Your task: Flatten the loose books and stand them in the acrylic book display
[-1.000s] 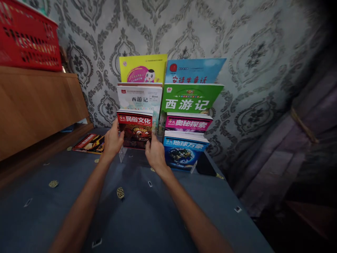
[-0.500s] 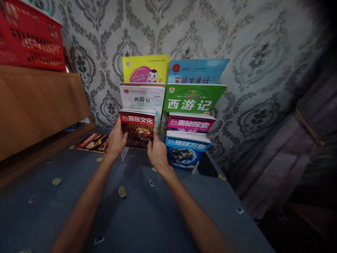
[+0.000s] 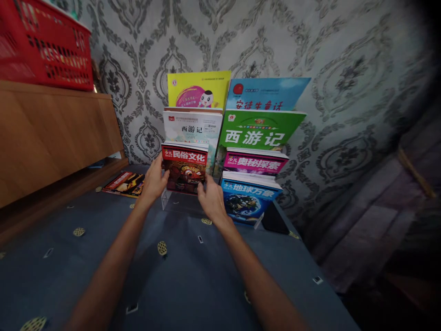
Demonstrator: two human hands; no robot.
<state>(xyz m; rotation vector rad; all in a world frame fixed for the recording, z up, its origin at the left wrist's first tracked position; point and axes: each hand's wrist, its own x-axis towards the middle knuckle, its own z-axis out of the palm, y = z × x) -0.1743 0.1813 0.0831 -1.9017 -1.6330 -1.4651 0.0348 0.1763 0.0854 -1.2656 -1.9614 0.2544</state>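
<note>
Left of the blue 地球万象 book (image 3: 243, 204), the red 民俗文化 book (image 3: 184, 171) stood virtually unmoved, left hand (image 3: 154, 180) and right hand (image 3: 213, 198) still grasping its opposite sides, so it remained unreleased.

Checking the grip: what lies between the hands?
In the head view, the red book: the left hand at its left edge, the right hand at its right.

My left hand (image 3: 154, 181) and right hand (image 3: 212, 202) are bare, with slim fingers (image 3: 159, 161). My left forearm (image 3: 115, 262) and right forearm (image 3: 253, 262) are bare as well, slender at the wrists (image 3: 223, 221), broadening and growing dim toward the bottom of my view.
</note>
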